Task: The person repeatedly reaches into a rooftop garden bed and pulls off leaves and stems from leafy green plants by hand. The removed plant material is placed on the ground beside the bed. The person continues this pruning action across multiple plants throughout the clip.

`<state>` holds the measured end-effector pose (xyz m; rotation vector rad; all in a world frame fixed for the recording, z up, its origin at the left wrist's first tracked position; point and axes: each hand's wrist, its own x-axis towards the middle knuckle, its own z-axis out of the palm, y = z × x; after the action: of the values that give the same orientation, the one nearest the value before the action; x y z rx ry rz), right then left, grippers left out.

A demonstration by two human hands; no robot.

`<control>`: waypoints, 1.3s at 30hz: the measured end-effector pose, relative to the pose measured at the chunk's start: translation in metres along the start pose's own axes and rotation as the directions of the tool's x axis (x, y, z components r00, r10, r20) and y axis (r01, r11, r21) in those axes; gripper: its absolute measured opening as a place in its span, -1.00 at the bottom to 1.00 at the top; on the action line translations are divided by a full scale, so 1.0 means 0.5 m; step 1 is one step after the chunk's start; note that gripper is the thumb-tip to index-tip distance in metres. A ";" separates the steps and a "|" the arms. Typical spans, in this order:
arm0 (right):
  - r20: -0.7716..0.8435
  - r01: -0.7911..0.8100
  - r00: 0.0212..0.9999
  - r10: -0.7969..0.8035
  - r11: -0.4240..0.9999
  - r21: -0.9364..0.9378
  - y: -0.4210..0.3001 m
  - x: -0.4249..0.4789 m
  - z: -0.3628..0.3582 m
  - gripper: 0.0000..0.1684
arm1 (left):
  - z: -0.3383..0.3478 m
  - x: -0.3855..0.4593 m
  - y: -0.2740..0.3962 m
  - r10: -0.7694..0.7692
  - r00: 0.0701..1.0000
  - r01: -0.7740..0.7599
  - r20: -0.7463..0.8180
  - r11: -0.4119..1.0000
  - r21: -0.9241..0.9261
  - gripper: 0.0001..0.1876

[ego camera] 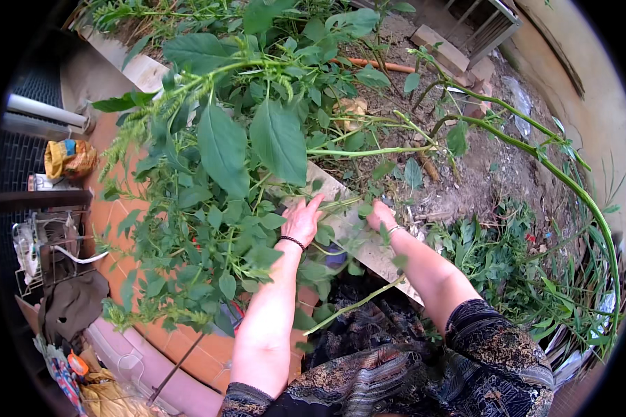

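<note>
Both arms reach forward into tall leafy green plants (279, 140) with serrated flower spikes. My left hand (302, 221), with a dark beaded bracelet, is among the leaves beside thin stems; whether its fingers grip one is unclear. To its right, my right hand (381, 215), wearing a light bracelet, is curled at the end of thin green stems (344, 203) that run between the hands; leaves partly hide its fingers. Below both hands lies a pale flat ledge (375, 255). A cut-looking thick stem (354, 307) sticks out over the patterned clothing.
Bare soil (464, 172) with long bent stalks (558, 167) lies at the right, near a wall (589, 104). Loose greens (495, 250) are heaped on it. Bricks (441, 49) lie behind. At the left are orange floor tiles (161, 339), a wire rack (47, 234) and a yellow bag (70, 159).
</note>
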<state>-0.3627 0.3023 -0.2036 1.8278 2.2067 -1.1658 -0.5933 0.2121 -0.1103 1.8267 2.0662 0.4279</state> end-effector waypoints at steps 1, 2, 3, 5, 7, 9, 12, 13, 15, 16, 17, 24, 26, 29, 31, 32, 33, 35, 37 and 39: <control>0.039 0.018 0.999 -0.015 0.997 -0.077 0.000 0.000 -0.021 -0.69 | 0.002 0.003 -0.002 0.061 0.992 -0.058 -0.114 0.998 0.030 -0.59; 0.082 0.041 0.996 -0.029 0.987 -0.154 -0.002 0.003 -0.045 -0.71 | 0.004 0.001 -0.002 -0.011 1.000 0.011 -0.008 1.000 0.007 -0.59; 0.118 0.068 0.992 -0.042 0.972 -0.226 -0.004 0.010 -0.066 -0.73 | -0.016 0.008 0.007 -0.076 0.993 0.077 0.096 0.997 -0.005 -0.59; 0.277 0.216 0.959 -0.063 0.795 -0.567 0.009 0.038 -0.073 -0.72 | 0.004 0.001 -0.012 -0.069 0.987 0.077 0.144 0.996 -0.049 -0.57; 0.356 0.240 0.926 0.124 0.534 -0.811 0.010 0.092 -0.062 -0.69 | 0.008 -0.008 -0.016 -0.090 0.974 0.110 0.208 0.990 -0.086 -0.57; 0.320 0.201 0.936 0.148 0.522 -0.829 0.009 0.102 -0.056 -0.67 | 0.033 -0.013 -0.025 -0.063 0.994 0.077 0.088 0.982 -0.174 -0.56; 0.521 0.450 0.840 0.151 0.342 -0.825 0.002 0.100 -0.066 -0.67 | 0.037 -0.023 -0.030 -0.093 0.985 0.104 0.143 0.992 -0.076 -0.58; 0.493 0.383 0.867 0.073 0.536 -0.752 0.007 0.080 -0.063 -0.70 | 0.038 -0.023 -0.032 -0.097 0.983 0.110 0.155 0.991 -0.074 -0.59; 0.382 0.258 0.922 -0.063 0.836 -0.485 -0.003 0.025 -0.066 -0.73 | 0.042 -0.040 -0.034 -0.103 0.981 0.123 0.162 0.985 -0.119 -0.59; 0.353 0.224 0.934 -0.052 0.856 -0.466 -0.003 0.018 -0.077 -0.70 | 0.045 -0.048 -0.041 -0.088 0.984 0.112 0.158 0.982 -0.154 -0.59; 0.349 0.327 0.926 -0.147 0.774 -0.543 0.029 0.054 -0.067 -0.73 | 0.048 -0.047 -0.051 -0.073 0.985 0.102 0.154 0.977 -0.188 -0.58; 0.378 0.276 0.923 -0.069 0.804 -0.526 0.052 0.093 -0.098 -0.72 | 0.086 -0.030 -0.032 -0.102 0.993 0.114 0.060 0.958 -0.263 -0.70; 0.442 0.210 0.891 0.107 0.764 -0.610 0.141 -0.010 -0.142 -0.67 | 0.089 -0.035 -0.059 -0.067 0.984 0.091 0.163 0.985 -0.148 -0.60; 0.083 -0.191 0.934 0.346 0.684 -0.704 0.267 -0.145 -0.435 -0.65 | 0.221 -0.078 -0.119 -0.074 0.969 -0.084 -0.237 0.801 -0.593 -0.55; 0.067 -0.114 0.980 0.187 0.806 -0.580 0.215 -0.181 -0.444 -0.77 | 0.112 -0.045 -0.074 -0.033 0.999 0.035 0.019 0.984 -0.174 -0.58; 0.126 0.084 0.992 -0.018 0.835 -0.544 0.189 -0.168 -0.385 -0.76 | 0.077 -0.034 -0.045 -0.020 0.998 0.031 0.065 0.984 -0.177 -0.59; 0.188 0.301 0.953 -0.238 0.819 -0.488 0.149 -0.145 -0.306 -0.74 | 0.050 -0.039 -0.023 -0.028 0.993 0.046 0.112 0.985 -0.165 -0.60; 0.228 0.564 0.825 -0.517 0.727 -0.391 -0.049 -0.077 -0.257 -0.68 | 0.048 -0.063 -0.022 -0.035 0.993 0.053 0.109 0.984 -0.171 -0.56; -0.049 0.687 0.596 -0.802 0.540 -0.487 -0.081 0.036 -0.206 -0.63 | 0.028 -0.059 -0.001 -0.055 0.989 0.086 0.141 0.970 -0.229 -0.54; -0.110 0.418 0.820 -0.562 0.719 -0.556 -0.066 0.103 -0.150 -0.61 | 0.031 -0.058 0.011 -0.083 0.989 0.102 0.124 0.982 -0.161 -0.53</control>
<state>-0.3757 0.3865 -0.1579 1.2612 2.9094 -0.2653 -0.5784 0.1840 -0.1199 1.6131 1.9649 0.4436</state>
